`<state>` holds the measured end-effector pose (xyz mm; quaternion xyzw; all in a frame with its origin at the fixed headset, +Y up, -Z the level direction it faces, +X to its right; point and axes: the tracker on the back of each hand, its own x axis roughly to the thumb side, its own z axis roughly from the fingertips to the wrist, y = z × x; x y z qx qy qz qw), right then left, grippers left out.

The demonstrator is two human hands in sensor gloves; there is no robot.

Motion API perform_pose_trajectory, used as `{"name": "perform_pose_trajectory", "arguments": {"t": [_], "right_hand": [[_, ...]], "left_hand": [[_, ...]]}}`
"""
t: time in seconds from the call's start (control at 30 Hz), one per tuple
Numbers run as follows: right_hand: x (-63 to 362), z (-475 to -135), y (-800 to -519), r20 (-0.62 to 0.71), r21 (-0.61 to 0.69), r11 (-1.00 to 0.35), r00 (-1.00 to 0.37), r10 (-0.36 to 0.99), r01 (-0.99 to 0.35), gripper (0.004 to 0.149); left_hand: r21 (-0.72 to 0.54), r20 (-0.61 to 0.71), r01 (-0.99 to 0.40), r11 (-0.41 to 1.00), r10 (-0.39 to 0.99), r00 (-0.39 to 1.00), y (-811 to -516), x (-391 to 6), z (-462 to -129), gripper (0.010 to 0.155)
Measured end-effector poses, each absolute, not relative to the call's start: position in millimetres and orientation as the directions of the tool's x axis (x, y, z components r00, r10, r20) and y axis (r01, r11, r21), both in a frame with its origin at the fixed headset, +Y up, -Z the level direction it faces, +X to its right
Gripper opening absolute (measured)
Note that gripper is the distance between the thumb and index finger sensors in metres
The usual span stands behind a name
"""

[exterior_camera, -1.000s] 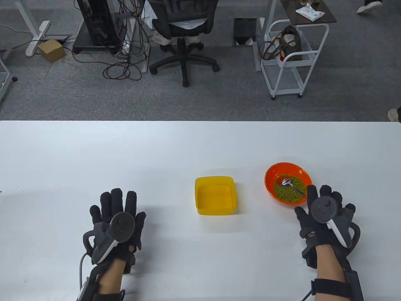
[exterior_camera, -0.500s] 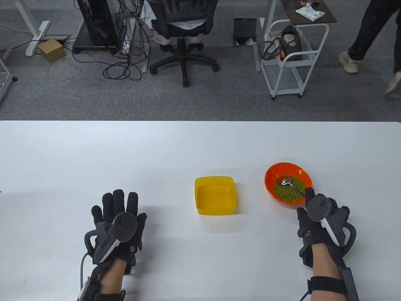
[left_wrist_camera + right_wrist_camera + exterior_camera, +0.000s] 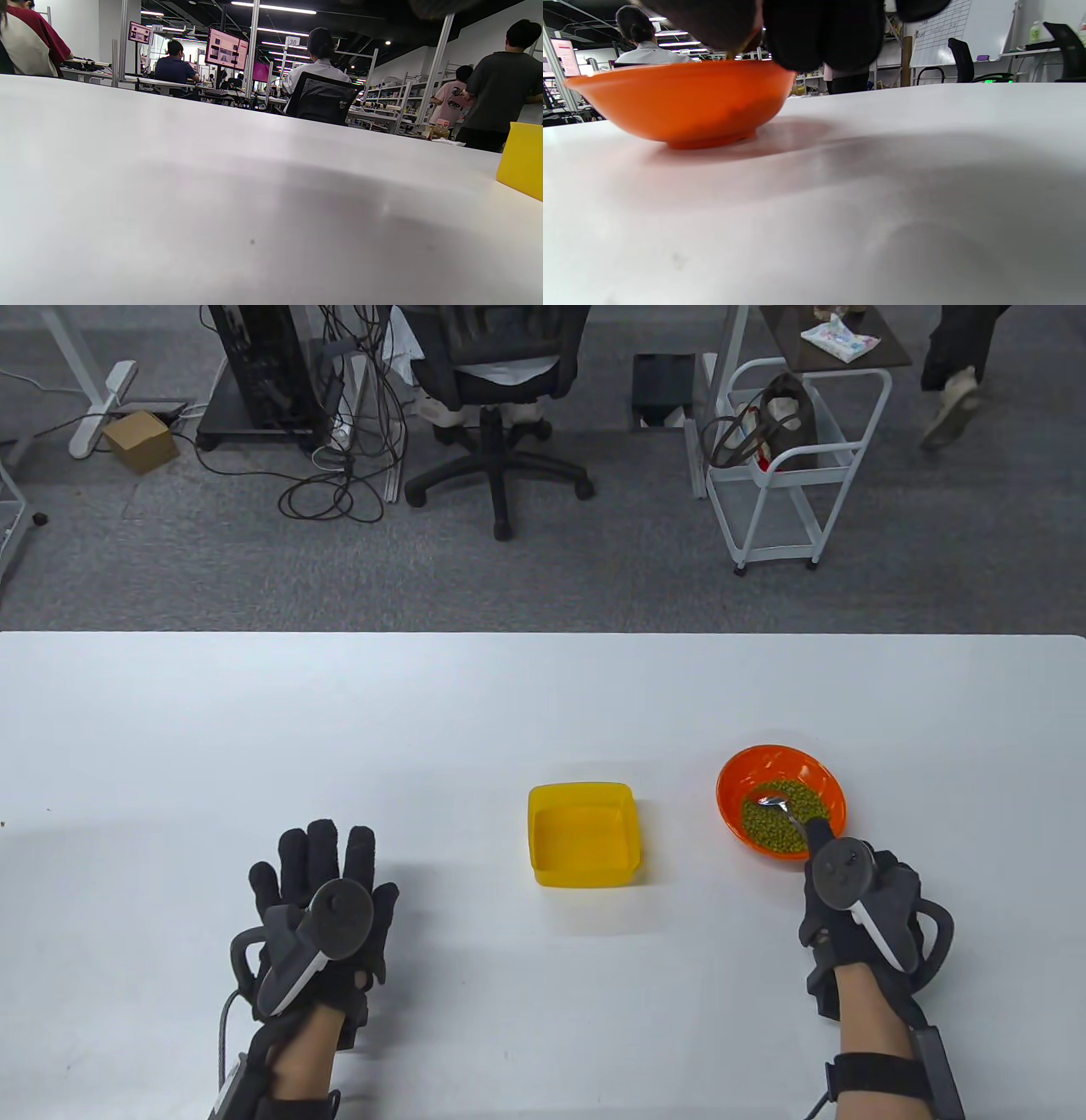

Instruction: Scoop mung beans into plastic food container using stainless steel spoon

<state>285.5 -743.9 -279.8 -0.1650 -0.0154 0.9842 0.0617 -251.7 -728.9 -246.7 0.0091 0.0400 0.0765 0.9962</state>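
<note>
An orange bowl (image 3: pixel 736 780) of green mung beans (image 3: pixel 785 823) stands on the white table at the right. A stainless steel spoon (image 3: pixel 772 801) lies in the beans, its handle running toward my right hand (image 3: pixel 813 836). That hand's fingers are curled over the bowl's near rim and close around the handle's end. In the right wrist view the gloved fingers (image 3: pixel 823 34) hang over the bowl (image 3: pixel 678 101). An empty yellow plastic container (image 3: pixel 584 833) stands left of the bowl; its corner shows in the left wrist view (image 3: pixel 524 159). My left hand (image 3: pixel 318 857) rests flat on the table, fingers spread, holding nothing.
The white table (image 3: pixel 339 712) ends at its far edge, with floor beyond. An office chair (image 3: pixel 496 381) and a white cart (image 3: pixel 793 458) stand past it. A person's leg (image 3: pixel 950 381) passes at the far right.
My right hand has slid left toward the bowl's near rim and its fingers have curled onto the spoon handle. The spoon has turned slightly. The left hand has not moved.
</note>
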Motion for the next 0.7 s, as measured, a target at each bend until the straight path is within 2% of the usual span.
{"name": "perform_pose_trajectory", "arguments": {"t": [0.33, 0.7], "right_hand": [[285.2, -277.5, -737.0, -0.281, -0.18, -0.969, -0.935, 0.215, -0.168, 0.047], [293.0, -273.5, -735.9, -0.387, -0.226, -0.966, -0.899, 0.206, -0.124, 0.044]], "left_hand": [[0.022, -0.078, -0.146, 0.989, 0.147, 0.986, -728.7, -250.9, -246.8, 0.072], [0.018, -0.079, -0.141, 0.99, 0.142, 0.987, -729.1, -250.2, -247.2, 0.072]]}}
